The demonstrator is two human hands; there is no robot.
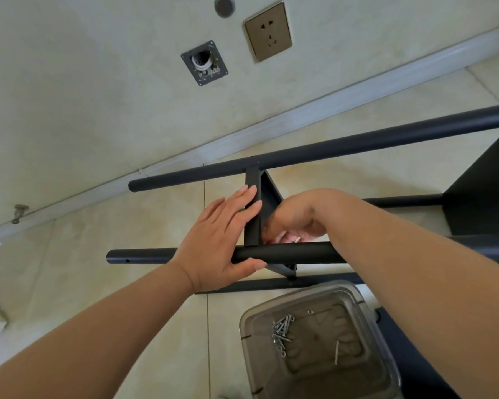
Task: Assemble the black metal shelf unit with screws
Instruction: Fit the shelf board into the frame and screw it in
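The black metal shelf unit lies on its side on the tiled floor. Its far tube (pixel 329 148) and near tube (pixel 144 256) run across the view, joined by a black shelf panel (pixel 252 226) seen edge-on. My left hand (pixel 222 234) lies flat with straight fingers against that panel, thumb under the near tube. My right hand (pixel 297 223) reaches behind the near tube on the panel's right side with fingers curled; a small pale object shows at its fingertips, and what it is cannot be made out. A clear plastic container (pixel 366 306) at the bottom holds several silver screws (pixel 283 329).
A second black shelf panel (pixel 484 191) stands at the right. The wall ahead carries a bronze socket (pixel 268 31), an open junction box (pixel 204 63) and a skirting board (pixel 271 122). A low tube (pixel 242 286) of the frame runs just beyond the container.
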